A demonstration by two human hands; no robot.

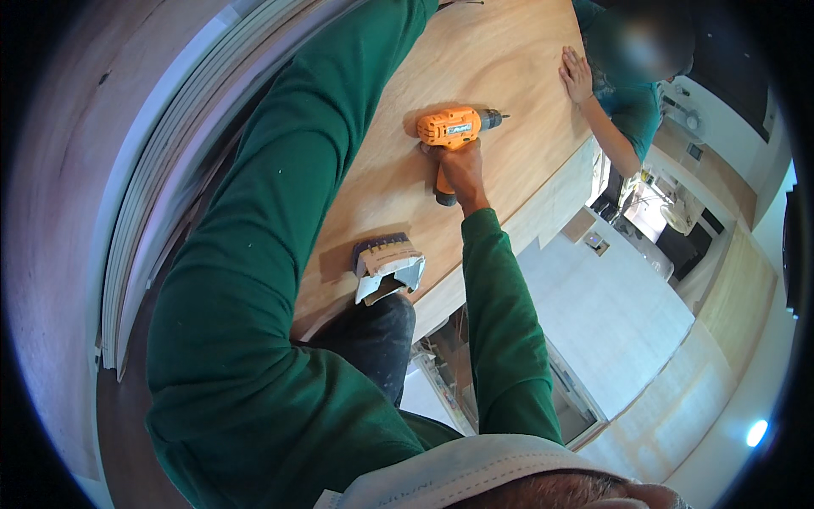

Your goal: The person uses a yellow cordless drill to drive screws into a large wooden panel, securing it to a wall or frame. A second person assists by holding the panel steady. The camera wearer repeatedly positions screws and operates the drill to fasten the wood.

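My right hand (pixel 464 174) is closed round the handle of an orange cordless drill (pixel 449 127). The drill rests on or just over a wide plywood sheet (pixel 517 64), its dark chuck and thin bit pointing right. My left arm (pixel 280 195), in a green sleeve, reaches up past the top edge, so the left hand is out of sight. Nearer to me on the plywood sits a torn cardboard box (pixel 390 265), white and brown, with its open side facing me; what it holds is hard to make out. My knee (pixel 373 335) is beside it.
Across the sheet, a person in a teal top (pixel 638 119) lays a hand (pixel 577 75) flat near its far edge. A stack of boards (pixel 144 195) stands along the left. Beyond the sheet's right edge are a pale panel (pixel 610 297) and room clutter. A thin dark object lies at the top edge.
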